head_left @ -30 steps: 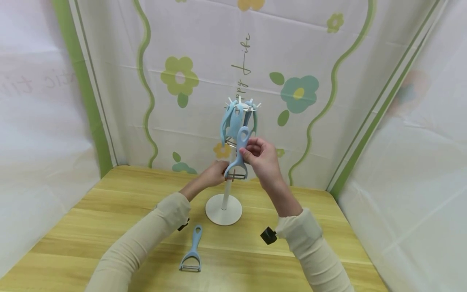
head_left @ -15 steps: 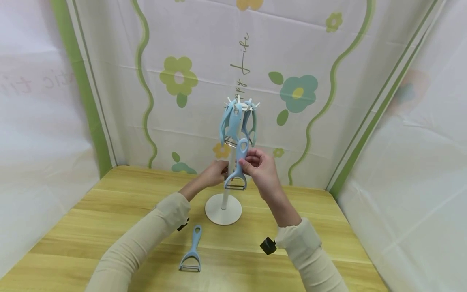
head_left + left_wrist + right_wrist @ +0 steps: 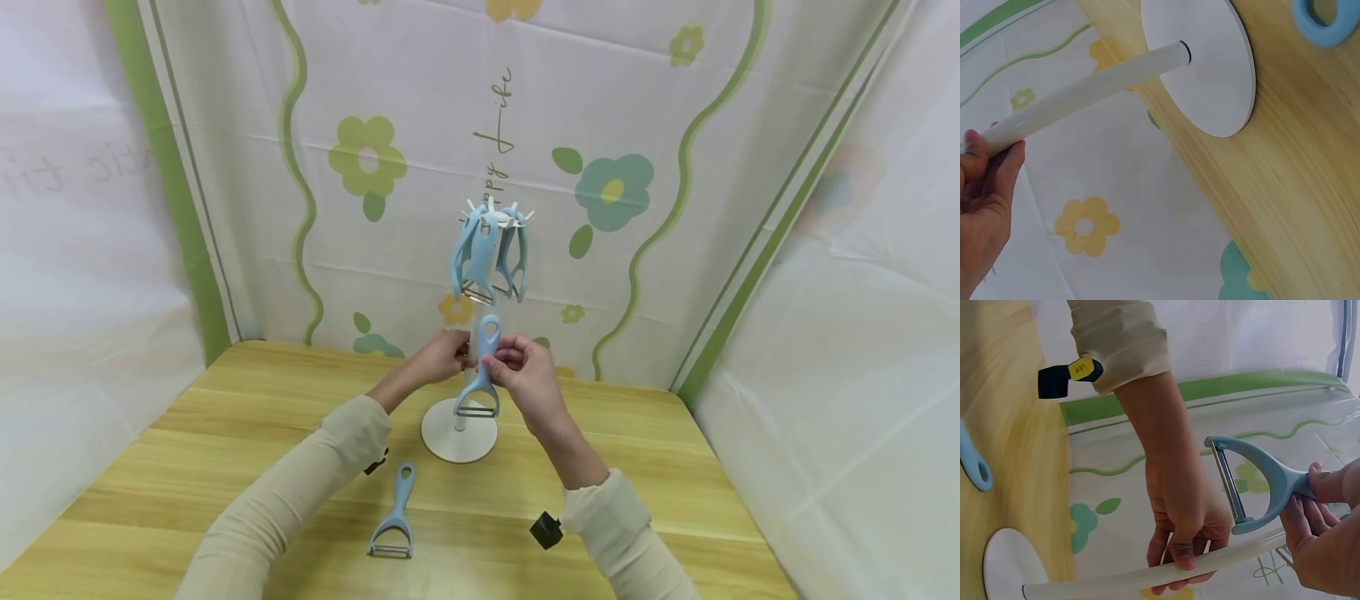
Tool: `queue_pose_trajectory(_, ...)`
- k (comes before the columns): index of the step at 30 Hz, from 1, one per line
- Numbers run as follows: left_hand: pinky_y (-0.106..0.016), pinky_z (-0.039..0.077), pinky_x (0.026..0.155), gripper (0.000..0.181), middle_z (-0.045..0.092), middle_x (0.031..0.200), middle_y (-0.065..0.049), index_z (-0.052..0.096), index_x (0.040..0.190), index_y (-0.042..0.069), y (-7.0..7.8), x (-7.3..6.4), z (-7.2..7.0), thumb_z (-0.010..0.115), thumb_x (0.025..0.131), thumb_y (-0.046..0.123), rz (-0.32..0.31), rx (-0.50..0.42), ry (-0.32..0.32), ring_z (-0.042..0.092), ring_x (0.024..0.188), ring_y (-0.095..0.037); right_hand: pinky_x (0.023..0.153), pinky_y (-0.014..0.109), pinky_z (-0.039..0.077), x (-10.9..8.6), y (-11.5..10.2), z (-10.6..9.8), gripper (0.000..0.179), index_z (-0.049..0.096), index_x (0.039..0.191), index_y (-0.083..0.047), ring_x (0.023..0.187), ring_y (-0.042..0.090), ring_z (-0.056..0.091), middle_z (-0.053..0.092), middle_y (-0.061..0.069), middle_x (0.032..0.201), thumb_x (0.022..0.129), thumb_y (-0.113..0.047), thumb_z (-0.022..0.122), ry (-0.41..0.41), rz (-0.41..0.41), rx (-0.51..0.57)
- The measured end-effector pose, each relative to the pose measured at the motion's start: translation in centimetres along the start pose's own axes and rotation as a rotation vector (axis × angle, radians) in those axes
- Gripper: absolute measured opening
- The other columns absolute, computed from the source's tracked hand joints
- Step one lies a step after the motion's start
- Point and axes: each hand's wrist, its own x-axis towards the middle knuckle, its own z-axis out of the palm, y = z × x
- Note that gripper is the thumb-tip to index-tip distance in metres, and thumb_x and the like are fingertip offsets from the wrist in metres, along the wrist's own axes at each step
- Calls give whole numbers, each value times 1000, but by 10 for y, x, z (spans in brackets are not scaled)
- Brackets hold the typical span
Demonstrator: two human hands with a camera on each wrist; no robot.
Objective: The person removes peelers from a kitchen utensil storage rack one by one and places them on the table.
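Observation:
My right hand [image 3: 527,379] pinches a light blue Y-shaped peeler [image 3: 486,358] by its handle, blade end down, in front of the white stand's pole. In the right wrist view the thumb and fingers close on the handle of this peeler [image 3: 1272,481]. My left hand [image 3: 438,357] grips the pole of the white stand [image 3: 1097,94], fingers and thumb curled round it. Several blue peelers [image 3: 482,254] hang from the hooks at the stand's top. Another blue peeler [image 3: 396,521] lies on the table, left of the round white base [image 3: 438,437].
The wooden table [image 3: 247,442] carries the stand near its back edge. Behind it hangs a white curtain [image 3: 420,75] printed with flowers; further sheets close off both sides. A black box [image 3: 546,530] is strapped at my right sleeve.
My right hand has brought the held peeler down, from just below the hanging peelers to lower along the pole. My left hand keeps its hold on the pole.

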Motion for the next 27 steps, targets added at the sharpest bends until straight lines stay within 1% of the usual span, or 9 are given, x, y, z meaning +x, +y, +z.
queue_pose_trajectory(6, -17, 41, 55, 6, 68, 78, -8, 63, 94, -1, 0, 0, 0, 64, 89, -5, 10, 21, 7, 53, 64, -9, 71, 23, 61, -5, 11, 2, 19, 61, 109, 10, 76, 8, 67, 65, 2, 83, 91, 4, 66, -1, 23, -2)
queue_pose_trajectory(14, -18, 47, 57, 10, 70, 82, -10, 63, 95, -1, -1, -1, -1, 61, 88, -8, 9, 8, 10, 57, 68, -10, 70, 22, 61, -8, 24, 4, 18, 60, 106, 12, 74, 8, 68, 65, 2, 81, 91, 6, 66, -8, 27, 26)
queue_pose_trajectory(19, -17, 43, 55, 12, 65, 75, -6, 59, 88, 4, -2, -1, 0, 61, 87, -8, 17, 43, 24, 53, 63, -9, 69, 22, 60, -11, 33, 6, 18, 60, 106, 13, 73, 8, 67, 64, 2, 80, 90, 7, 66, -9, 56, 29)
queue_pose_trajectory(22, -17, 42, 54, 11, 65, 75, -6, 61, 90, 2, -3, -1, 0, 60, 87, -8, 29, 61, 26, 51, 62, -8, 69, 21, 60, -12, 39, 7, 18, 60, 106, 12, 74, 8, 66, 64, 2, 81, 90, 6, 66, -10, 70, 27)
queue_pose_trajectory(25, -17, 42, 55, 12, 67, 76, -7, 63, 95, -1, -3, -1, 0, 60, 86, -9, 48, 59, 32, 52, 63, -8, 69, 21, 60, -14, 44, 8, 16, 60, 105, 12, 74, 9, 66, 64, 3, 81, 91, 7, 66, -10, 78, 30)
queue_pose_trajectory(27, -17, 41, 55, 12, 68, 76, -7, 64, 95, -1, -3, -1, 0, 60, 86, -9, 55, 62, 36, 52, 63, -8, 69, 21, 59, -16, 47, 9, 16, 60, 105, 12, 74, 8, 65, 63, 2, 81, 91, 7, 65, -10, 82, 30)
